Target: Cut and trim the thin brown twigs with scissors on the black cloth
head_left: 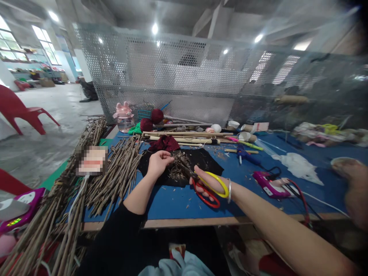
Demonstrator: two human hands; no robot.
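My right hand (205, 186) grips a pair of scissors (216, 184) with one yellow and one red handle loop. The blades point away to the left, over a pile of short twig clippings (179, 166) on a black cloth (209, 159). Beside the blades, my left hand (159, 163) has its thumb and fingertips pinched together at the left edge of the pile. Whatever lies between those fingertips is too small to make out. A heap of thin brown sticks (115, 168) lies to the left of the cloth.
Long stick bundles (57, 207) overhang the table's left side. Bamboo rods (186, 140), dark red yarn balls (157, 115) and a blue glue gun (247, 156) lie behind the cloth. A purple power strip (270, 186) with cables sits right. Another person's blurred hand (353, 180) is at far right.
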